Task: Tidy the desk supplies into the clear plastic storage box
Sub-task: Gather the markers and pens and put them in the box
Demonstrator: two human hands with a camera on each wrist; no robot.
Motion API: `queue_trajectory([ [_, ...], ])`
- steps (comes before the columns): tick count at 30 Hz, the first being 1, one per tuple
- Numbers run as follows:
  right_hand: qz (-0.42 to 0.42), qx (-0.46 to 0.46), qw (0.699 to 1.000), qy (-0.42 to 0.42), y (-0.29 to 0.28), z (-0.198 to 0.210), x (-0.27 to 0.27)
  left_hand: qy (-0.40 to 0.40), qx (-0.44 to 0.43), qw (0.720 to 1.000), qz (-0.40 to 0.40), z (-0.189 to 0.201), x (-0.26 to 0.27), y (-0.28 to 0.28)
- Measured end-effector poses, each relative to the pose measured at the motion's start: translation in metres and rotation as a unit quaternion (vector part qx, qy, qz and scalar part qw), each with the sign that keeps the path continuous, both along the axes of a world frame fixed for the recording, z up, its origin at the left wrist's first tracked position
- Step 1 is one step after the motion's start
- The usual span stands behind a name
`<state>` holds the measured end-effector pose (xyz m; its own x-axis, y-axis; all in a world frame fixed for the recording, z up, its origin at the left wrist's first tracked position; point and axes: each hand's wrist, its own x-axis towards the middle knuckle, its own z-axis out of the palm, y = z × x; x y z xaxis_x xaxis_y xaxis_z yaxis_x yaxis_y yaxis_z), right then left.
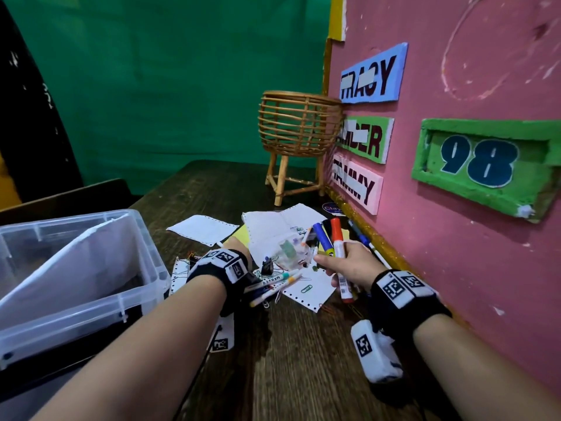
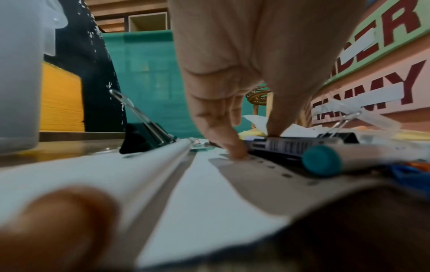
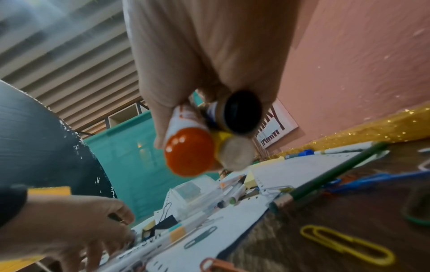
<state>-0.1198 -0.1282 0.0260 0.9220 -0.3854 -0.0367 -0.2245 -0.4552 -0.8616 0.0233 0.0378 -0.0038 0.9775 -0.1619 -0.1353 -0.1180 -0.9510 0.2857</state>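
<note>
The clear plastic storage box [image 1: 127, 296] stands at the left with a white sheet leaning inside it. My right hand [image 1: 340, 264] is raised over the papers and grips three thick markers [image 1: 332, 241] with blue, black and orange caps; their ends [image 3: 189, 150] fill the right wrist view. My left hand [image 1: 239, 250] is down on the pile beside the box, its fingertips [image 2: 237, 152] touching a punched paper strip and a dark object. Thin white pens [image 1: 276, 282] lie under its wrist. A small clear case [image 1: 288, 253] and a black binder clip [image 1: 267, 267] sit between the hands.
Loose papers [image 1: 203, 229], yellow sticky notes [image 1: 239, 235] and paper clips [image 1: 306, 288] litter the dark wooden desk. More pens [image 1: 364, 238] lie along the pink board [image 1: 455, 238] on the right. A rattan basket stand [image 1: 299, 129] is at the back.
</note>
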Motion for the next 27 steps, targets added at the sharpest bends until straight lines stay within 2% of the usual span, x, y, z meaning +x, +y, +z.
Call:
queue_trajectory([
  [5, -0.001, 0.02, 1.0, 0.013, -0.001, 0.002, 0.002, 0.002, 0.046, 0.998, -0.051, -0.008, 0.007, 0.006],
  [7, -0.009, 0.017, 0.999, 0.027, 0.0, 0.004, 0.003, -0.001, -0.031, 0.999, 0.018, 0.002, 0.006, 0.005],
  [8, -0.015, 0.014, 0.999, 0.028, -0.001, 0.006, 0.005, -0.007, -0.106, 0.992, 0.073, 0.008, 0.008, 0.005],
  [9, -0.023, 0.006, 0.999, 0.028, 0.0, 0.009, 0.006, -0.006, -0.189, 0.976, 0.112, 0.013, 0.009, 0.003],
  [11, -0.047, -0.027, 0.998, 0.021, 0.002, 0.016, 0.013, -0.01, -0.334, 0.936, 0.109, 0.026, 0.005, -0.009],
  [13, -0.068, -0.069, 0.995, 0.017, 0.005, 0.024, 0.022, 0.059, -0.424, 0.903, 0.026, 0.042, -0.015, -0.028],
  [14, -0.07, -0.098, 0.993, 0.015, 0.008, 0.029, 0.025, 0.121, -0.475, 0.871, -0.02, 0.05, -0.026, -0.04],
  [16, -0.066, -0.152, 0.986, 0.015, 0.014, 0.034, 0.031, 0.24, -0.514, 0.818, -0.093, 0.061, -0.043, -0.062],
  [18, -0.059, -0.168, 0.983, 0.034, 0.018, 0.034, 0.031, 0.305, -0.517, 0.789, -0.13, 0.06, -0.047, -0.077],
  [22, -0.045, -0.189, 0.977, 0.084, 0.018, 0.032, 0.035, 0.343, -0.531, 0.768, -0.103, 0.049, -0.038, -0.096],
  [24, -0.039, -0.195, 0.977, 0.079, 0.019, 0.036, 0.038, 0.314, -0.525, 0.787, -0.088, 0.048, -0.031, -0.101],
  [27, -0.014, -0.208, 0.975, 0.082, 0.02, 0.039, 0.039, 0.313, -0.527, 0.788, -0.06, 0.049, -0.027, -0.099],
])
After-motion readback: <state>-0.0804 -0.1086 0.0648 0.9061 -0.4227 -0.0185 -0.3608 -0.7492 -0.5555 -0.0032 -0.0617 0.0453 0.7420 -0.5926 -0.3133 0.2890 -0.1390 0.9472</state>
